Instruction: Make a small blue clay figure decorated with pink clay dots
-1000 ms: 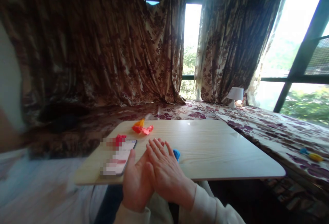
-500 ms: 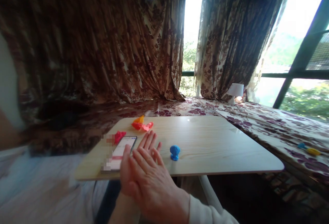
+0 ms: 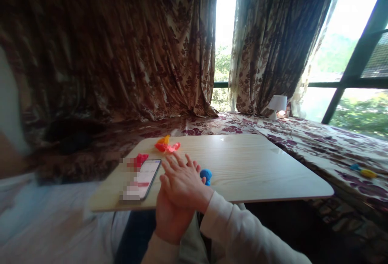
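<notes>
Both my hands are over the near edge of the light wood table (image 3: 248, 175), pressed palm to palm. My right hand (image 3: 185, 183) lies flat on top, its fingers stretched out and a little apart. Beneath it, my left hand (image 3: 172, 215) is palm up and mostly covered, with a few extended fingertips showing past the right hand. Whatever may lie between the palms is hidden. A blue modelled lump (image 3: 206, 175) with a rounded top stands just right of the fingers. Left of the hands lies a phone (image 3: 148, 179) with its screen lit.
Crumpled red-pink pieces (image 3: 166, 146) and an orange one (image 3: 163, 139) lie at the table's far left; a dark pink piece (image 3: 141, 159) is by the phone. A white lamp (image 3: 278, 103) stands behind on the flowered cloth (image 3: 306, 140). A yellow item (image 3: 368, 173) lies at right.
My hands have shifted right, close to the blue lump, and the right hand has turned to lie more across the left. More of the phone now shows.
</notes>
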The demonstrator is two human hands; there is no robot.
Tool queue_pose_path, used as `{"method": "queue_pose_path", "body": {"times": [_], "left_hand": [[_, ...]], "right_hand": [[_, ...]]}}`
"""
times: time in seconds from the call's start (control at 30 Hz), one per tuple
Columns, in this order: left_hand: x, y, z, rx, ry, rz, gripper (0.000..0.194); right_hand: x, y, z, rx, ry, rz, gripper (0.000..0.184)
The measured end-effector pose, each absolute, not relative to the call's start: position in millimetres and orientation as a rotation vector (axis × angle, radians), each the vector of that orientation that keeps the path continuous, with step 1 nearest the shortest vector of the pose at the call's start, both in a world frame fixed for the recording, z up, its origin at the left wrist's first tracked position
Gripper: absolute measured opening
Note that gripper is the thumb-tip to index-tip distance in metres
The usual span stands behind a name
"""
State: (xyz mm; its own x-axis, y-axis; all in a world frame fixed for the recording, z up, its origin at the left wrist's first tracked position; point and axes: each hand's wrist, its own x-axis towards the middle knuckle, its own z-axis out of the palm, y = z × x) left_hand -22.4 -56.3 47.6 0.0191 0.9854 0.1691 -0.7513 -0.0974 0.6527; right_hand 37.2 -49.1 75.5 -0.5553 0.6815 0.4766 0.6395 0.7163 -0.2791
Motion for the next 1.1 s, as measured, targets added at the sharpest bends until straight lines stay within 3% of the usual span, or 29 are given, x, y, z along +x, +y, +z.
{"method": "queue_pose_path", "body": {"times": [0.17, 0.63, 0.73, 0.87, 1.1], "left_hand": [[-28, -60, 38, 0.393, 0.126, 1.420, 0.047], [-31, -64, 48, 0.288, 0.161, 1.239, 0.040], [-29, -65, 48, 0.377, 0.303, 1.274, 0.038], [-24, -63, 45, 0.570, 0.736, 1.500, 0.020], [-11, -59, 57, 1.027, 0.960, 1.555, 0.023]], "right_hand": [[52, -9, 90, -1.010, -2.393, 0.063, 0.025], [86, -41, 83, -0.905, -2.479, 0.072, 0.014], [94, -43, 82, -0.880, -2.384, 0.181, 0.013], [114, -38, 83, -0.853, -2.106, 0.426, 0.017], [128, -34, 85, -0.799, -1.986, 0.535, 0.018]]}}
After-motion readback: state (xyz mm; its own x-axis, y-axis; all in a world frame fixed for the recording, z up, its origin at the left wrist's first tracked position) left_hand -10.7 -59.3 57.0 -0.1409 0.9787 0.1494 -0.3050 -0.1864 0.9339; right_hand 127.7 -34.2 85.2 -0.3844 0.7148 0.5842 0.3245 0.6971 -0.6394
